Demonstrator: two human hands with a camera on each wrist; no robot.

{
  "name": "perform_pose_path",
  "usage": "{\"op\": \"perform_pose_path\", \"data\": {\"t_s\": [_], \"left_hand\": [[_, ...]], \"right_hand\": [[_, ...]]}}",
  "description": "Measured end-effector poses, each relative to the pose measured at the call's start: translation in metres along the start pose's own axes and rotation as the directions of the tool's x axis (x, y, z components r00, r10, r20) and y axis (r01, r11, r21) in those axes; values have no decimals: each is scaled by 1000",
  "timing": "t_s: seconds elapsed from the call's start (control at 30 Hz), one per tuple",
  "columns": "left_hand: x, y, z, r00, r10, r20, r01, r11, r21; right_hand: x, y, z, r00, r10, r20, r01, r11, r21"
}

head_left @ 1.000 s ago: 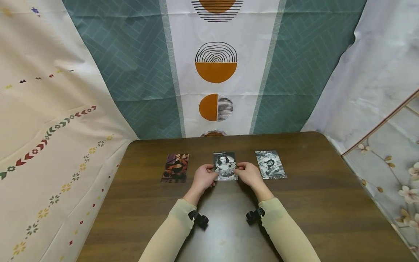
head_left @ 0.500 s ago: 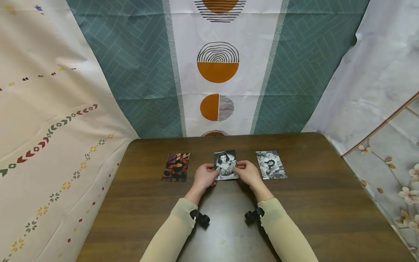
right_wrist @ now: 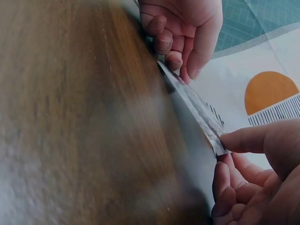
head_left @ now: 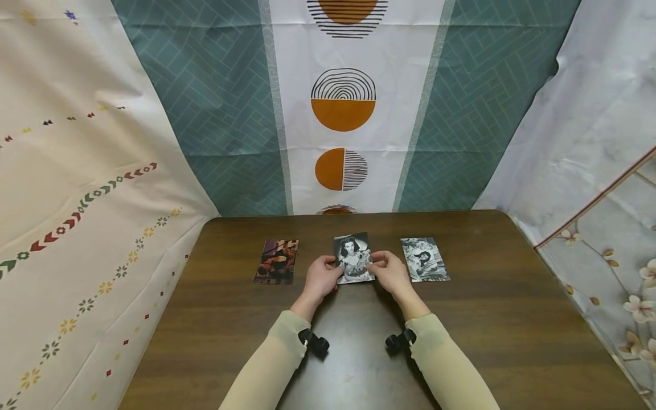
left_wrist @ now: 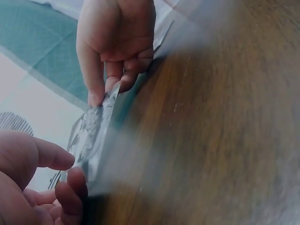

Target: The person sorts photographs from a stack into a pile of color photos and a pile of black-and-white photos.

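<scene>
Between both hands is a black-and-white photo print (head_left: pixel 355 257) of a dark-haired figure in a pale dress. My left hand (head_left: pixel 322 278) pinches its left edge, thumb on the front and fingers behind. The opposite edge is pinched by my right hand (head_left: pixel 391 271) in the same way. In the right wrist view the photo print (right_wrist: pixel 197 110) appears nearly edge-on, tilted up from the tabletop with its lower edge close over the wood. Its glossy face (left_wrist: pixel 96 133) shows between the two hands in the left wrist view.
A dark, reddish colour print (head_left: pixel 277 262) lies flat to the left on the brown wooden table (head_left: pixel 205 341). Another black-and-white print (head_left: pixel 425 259) lies flat to the right. Patterned cloths (head_left: pixel 230 114) hang behind and at both sides of the table.
The middle photo print's far edge has risen off the table, tilting it toward the head camera. Both hands keep their pinch at its sides. The other two prints have stayed put.
</scene>
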State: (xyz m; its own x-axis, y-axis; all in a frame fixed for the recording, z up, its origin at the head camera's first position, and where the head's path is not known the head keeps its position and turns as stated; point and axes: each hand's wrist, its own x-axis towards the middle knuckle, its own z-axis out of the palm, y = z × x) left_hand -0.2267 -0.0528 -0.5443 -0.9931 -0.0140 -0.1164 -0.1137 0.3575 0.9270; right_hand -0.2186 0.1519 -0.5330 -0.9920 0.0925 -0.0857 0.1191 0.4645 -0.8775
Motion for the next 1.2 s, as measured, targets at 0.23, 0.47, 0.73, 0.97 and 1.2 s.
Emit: {"op": "perform_pose_path", "data": {"t_s": [0.23,0.47,0.73,0.97,1.2], "left_hand": [[-5,9,12,996,80,-34,-79,996,44],[-8,20,41,995,98,11,-98,994,-42],[-5,39,84,978,208,30,-209,974,83],[-3,57,114,971,207,123,-224,963,151],[-5,72,143,956,167,242,-224,947,230]], "right_hand": [[1,6,-16,999,-38,-29,39,999,23],[2,18,-47,998,-47,-52,45,998,-53],[0,36,-92,996,-39,-82,27,990,-138],[-2,49,-122,995,-8,-101,-7,988,-152],[-4,64,-141,993,19,-118,-40,983,-178]]}}
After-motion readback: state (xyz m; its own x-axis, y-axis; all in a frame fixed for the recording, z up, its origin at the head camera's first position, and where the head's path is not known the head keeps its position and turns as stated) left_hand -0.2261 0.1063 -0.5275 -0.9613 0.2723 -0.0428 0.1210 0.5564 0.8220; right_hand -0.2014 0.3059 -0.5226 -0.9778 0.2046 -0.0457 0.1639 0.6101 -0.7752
